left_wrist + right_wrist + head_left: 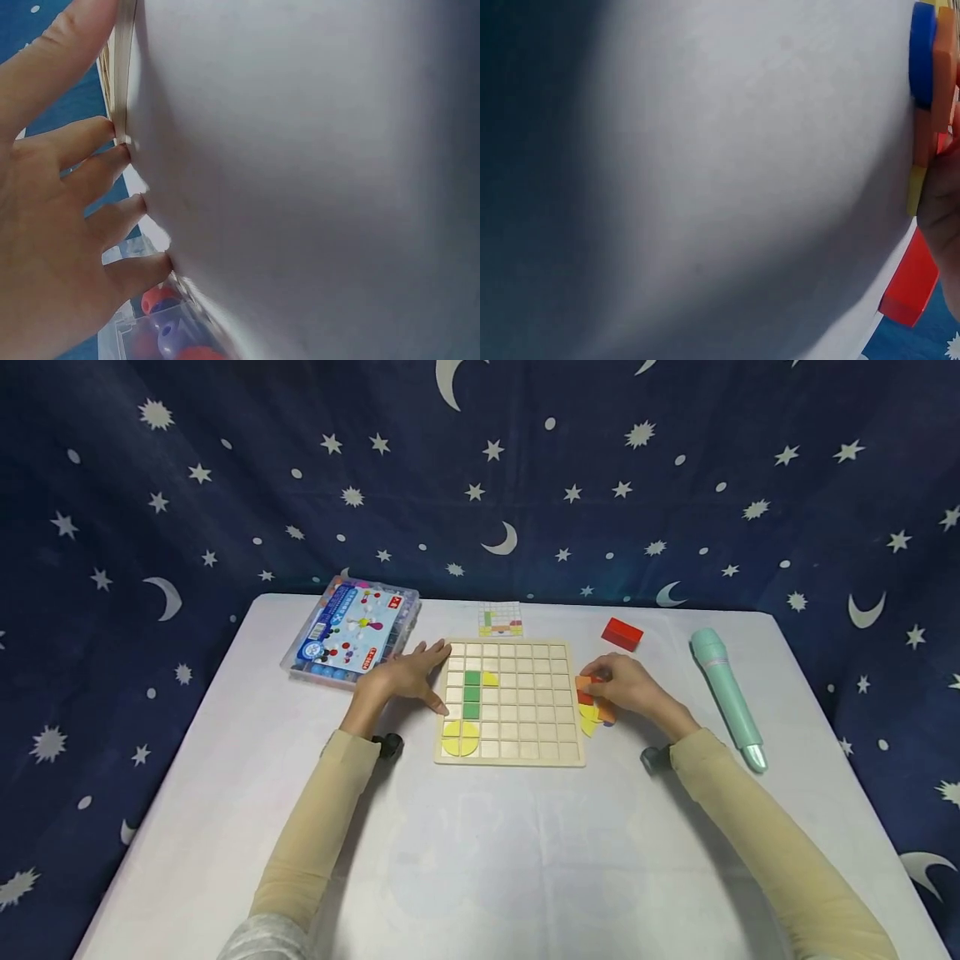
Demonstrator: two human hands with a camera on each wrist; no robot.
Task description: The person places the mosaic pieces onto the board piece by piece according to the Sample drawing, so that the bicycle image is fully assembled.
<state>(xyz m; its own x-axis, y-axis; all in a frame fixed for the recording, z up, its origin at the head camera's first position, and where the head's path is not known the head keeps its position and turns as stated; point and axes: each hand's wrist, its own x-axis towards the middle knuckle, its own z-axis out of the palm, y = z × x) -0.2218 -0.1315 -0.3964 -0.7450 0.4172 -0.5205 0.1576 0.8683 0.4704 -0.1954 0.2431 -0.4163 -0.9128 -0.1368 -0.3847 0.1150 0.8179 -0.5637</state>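
A wooden grid board (525,714) lies flat on the table. Green squares (472,693) stand in a column on it, with a yellow quarter-circle (490,679) beside the top one and a yellow circle (460,738) of quarter pieces at the lower left. My left hand (405,677) rests at the board's left edge, fingers spread and thumb on the rim. By the right edge, my right hand (626,683) pinches an orange piece (582,682) over a small pile of yellow pieces (589,718), orange and red ones. A blue piece (922,52) shows there in the right wrist view.
Behind the board lies a small pattern card (500,619). A clear plastic case (352,631) of colourful parts stands at the back left. Red blocks (622,634) sit at the back right, and a mint-green microphone-shaped thing (727,697) lies farther right.
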